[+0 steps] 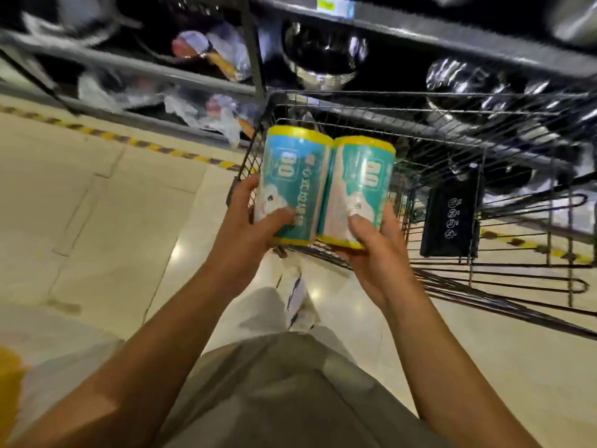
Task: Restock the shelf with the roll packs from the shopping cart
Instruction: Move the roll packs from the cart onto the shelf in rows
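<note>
Two teal, yellow-edged roll packs are held up side by side and touching, just above the near end of the wire shopping cart (452, 150). The left hand (255, 218) curls its grip round the left roll pack (295, 176) and the right hand (374, 250) round the right roll pack (358, 185), thumbs pressed on the wrappers. Carrying one in each hand likely halves the trips to the shelf (135, 64) ahead.

Roll packs (326, 189): glossy plastic film wrap, teal w/ yellow ends; shopping cart (452, 163): thin dark metal wire; floor (97, 205): smooth polished tile, shiny w/ light glints; shelf (420, 30): matt grey metal; bowls (323, 56) on it: mirror-bright steel; trousers (290, 383): matt cloth
</note>
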Available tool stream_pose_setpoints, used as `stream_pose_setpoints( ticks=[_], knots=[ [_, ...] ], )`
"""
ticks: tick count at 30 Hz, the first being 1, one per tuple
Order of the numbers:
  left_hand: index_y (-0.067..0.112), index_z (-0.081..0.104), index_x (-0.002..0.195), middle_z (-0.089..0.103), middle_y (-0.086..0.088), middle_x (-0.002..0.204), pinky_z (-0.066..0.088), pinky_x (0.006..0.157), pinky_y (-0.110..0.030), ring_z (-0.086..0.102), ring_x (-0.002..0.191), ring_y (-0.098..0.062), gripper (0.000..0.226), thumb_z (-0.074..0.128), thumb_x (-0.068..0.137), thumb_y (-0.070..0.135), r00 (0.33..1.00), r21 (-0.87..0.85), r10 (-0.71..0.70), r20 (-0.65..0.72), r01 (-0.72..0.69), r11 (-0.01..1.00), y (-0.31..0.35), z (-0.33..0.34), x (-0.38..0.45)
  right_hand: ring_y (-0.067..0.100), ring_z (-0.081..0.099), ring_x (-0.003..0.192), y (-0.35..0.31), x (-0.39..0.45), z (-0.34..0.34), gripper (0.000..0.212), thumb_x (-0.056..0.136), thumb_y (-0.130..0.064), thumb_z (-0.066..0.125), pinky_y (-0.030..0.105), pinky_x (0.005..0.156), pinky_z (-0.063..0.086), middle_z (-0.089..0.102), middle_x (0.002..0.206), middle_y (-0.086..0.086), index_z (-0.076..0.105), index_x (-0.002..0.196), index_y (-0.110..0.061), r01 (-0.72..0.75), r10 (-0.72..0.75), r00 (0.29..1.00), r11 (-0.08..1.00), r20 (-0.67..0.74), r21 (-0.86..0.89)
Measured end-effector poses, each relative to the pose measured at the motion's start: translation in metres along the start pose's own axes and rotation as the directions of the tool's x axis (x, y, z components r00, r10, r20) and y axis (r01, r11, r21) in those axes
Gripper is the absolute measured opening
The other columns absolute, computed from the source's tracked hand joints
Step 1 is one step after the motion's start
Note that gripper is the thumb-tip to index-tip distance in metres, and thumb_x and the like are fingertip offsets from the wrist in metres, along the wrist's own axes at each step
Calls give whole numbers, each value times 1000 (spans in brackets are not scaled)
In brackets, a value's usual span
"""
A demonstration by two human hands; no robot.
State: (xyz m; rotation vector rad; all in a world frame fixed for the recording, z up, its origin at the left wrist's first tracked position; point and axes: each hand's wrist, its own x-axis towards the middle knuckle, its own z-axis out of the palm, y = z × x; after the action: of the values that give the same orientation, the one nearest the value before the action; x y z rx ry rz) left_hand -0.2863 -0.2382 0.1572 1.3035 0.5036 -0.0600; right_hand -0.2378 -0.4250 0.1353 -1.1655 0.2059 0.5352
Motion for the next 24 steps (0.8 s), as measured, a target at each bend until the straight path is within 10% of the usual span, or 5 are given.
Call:
stream_pose_setpoints(
  ticks=[9,24],
  knots=[
    [19,61,122,72,-6,114,58,84,-38,70,106,-26,56,77,68,23,970,-108,62,-237,-89,990,9,-92,-71,35,69,107,30,-19,105,51,70,-32,76,64,94,52,73,114,1,61,118,-42,28,24,977,971,213,-237],
    [25,61,125,74,-2,111,60,78,-42,73,97,-25,56,75,70,22,809,-276,-39,-587,-155,949,8,-348,-148,30,68,111,148,-9,351,49,78,-20,75,62,100,50,72,120,4,62,124,-36,106,83,903,908,421,-406]
  ],
)
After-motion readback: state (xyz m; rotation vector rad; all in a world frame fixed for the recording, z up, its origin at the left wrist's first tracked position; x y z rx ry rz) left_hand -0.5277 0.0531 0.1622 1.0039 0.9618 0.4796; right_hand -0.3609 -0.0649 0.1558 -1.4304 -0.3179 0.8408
